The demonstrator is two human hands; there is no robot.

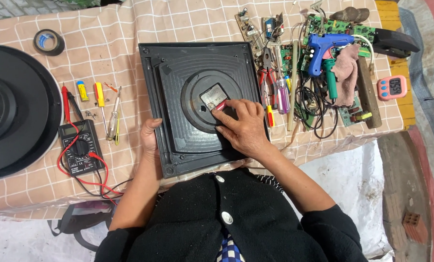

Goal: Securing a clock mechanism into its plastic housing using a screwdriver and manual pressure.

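A square black wall-clock back (178,63) lies face down on the checked tablecloth (129,29). Its round centre recess holds a small clock movement (212,95). My right hand (243,127) rests over that recess, and its fingertips pinch a small red part at the movement. My left hand (150,138) grips the clock's lower left edge and steadies it. Both forearms reach from black sleeves at the bottom.
A round black clock (17,106) lies at the left. A tape roll (49,41), screwdrivers (100,104) and a multimeter (80,148) with red leads sit between. Right of the clock are pliers (265,73), circuit boards, a blue glue gun (323,48), a rag and a pink timer (392,87).
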